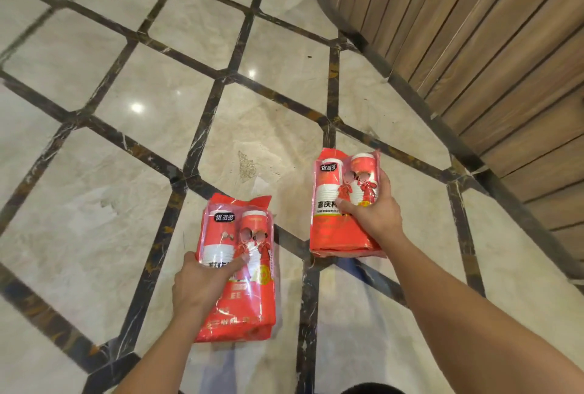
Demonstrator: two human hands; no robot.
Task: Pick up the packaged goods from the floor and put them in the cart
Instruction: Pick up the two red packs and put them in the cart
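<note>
Two red plastic packs of paper cups are in my hands above the marble floor. My left hand [202,283] grips the left pack [240,305] across its middle, thumb on the printed front. My right hand [371,213] holds the right pack [335,235] from its right side, fingers wrapped over the front. Both packs stand roughly upright, tops pointing away from me. No cart is in view.
The floor [142,172] is glossy beige marble with dark diagonal border strips. A curved wall of brown wooden slats [474,46] with a dark base fills the upper right. The top of a dark object shows at the bottom edge [369,389].
</note>
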